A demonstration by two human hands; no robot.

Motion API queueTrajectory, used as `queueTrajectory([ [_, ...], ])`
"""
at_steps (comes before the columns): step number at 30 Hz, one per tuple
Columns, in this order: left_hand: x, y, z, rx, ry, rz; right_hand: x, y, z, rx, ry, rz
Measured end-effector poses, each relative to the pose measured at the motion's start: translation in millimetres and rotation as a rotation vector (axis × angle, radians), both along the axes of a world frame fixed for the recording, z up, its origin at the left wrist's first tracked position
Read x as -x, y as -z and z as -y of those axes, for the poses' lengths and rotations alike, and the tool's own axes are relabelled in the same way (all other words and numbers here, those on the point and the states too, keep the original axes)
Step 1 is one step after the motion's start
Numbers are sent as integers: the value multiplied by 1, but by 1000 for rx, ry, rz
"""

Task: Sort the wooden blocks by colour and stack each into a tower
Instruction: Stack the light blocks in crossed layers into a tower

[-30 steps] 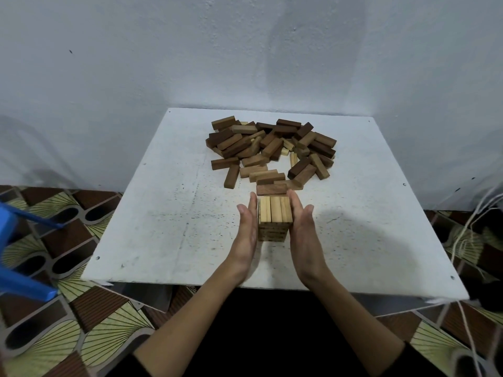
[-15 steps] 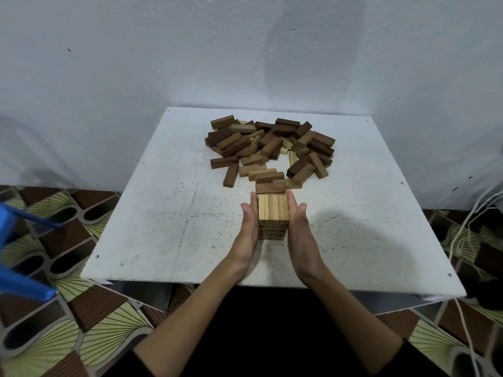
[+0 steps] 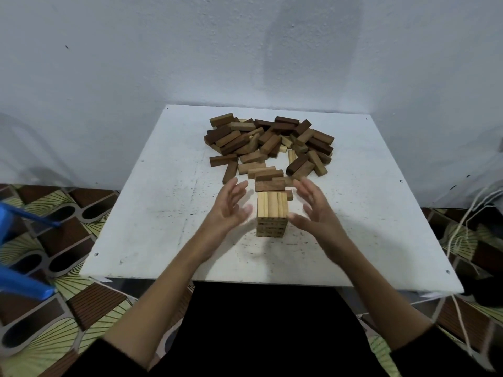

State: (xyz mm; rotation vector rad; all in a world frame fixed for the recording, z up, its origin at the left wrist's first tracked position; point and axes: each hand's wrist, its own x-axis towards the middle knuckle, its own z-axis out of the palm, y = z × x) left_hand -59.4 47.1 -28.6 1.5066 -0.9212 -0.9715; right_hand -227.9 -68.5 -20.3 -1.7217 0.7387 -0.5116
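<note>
My left hand (image 3: 230, 205): grip wide, fingers spread and relaxed, holding nothing, hovering just left of the pale tower without touching it.
My right hand (image 3: 315, 210): grip wide too, fingers fanned, holding nothing, just right of the tower, with a gap between them.
Pale tower (image 3: 272, 214): upright between my two hands on the near middle of the worktop, its top layer three light blocks side by side, several layers showing below.
Loose pile (image 3: 269, 145): mixed dark, mid-brown and a few pale blocks lying jumbled beyond the tower, toward the far edge.
Worktop (image 3: 152, 213): white, speckled board.
Floor (image 3: 54, 308): patterned mat, something blue at the left.
</note>
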Motion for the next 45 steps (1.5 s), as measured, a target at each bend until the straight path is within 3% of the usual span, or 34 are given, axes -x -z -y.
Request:
queueTrajectory([
  [3, -16, -3, 3, -14, 146, 163, 5, -4, 16, 171, -117, -126],
  [9, -16, -10, 20, 16, 231, 313, -4, -8, 21, 319, -177, -133],
  [20, -8, -14, 24, 89, 204, 327, -9, 1, 22, 388, -173, -120],
  [45, -7, 0, 26, 8, 177, 340, -9, 6, 24, 437, -204, -178],
])
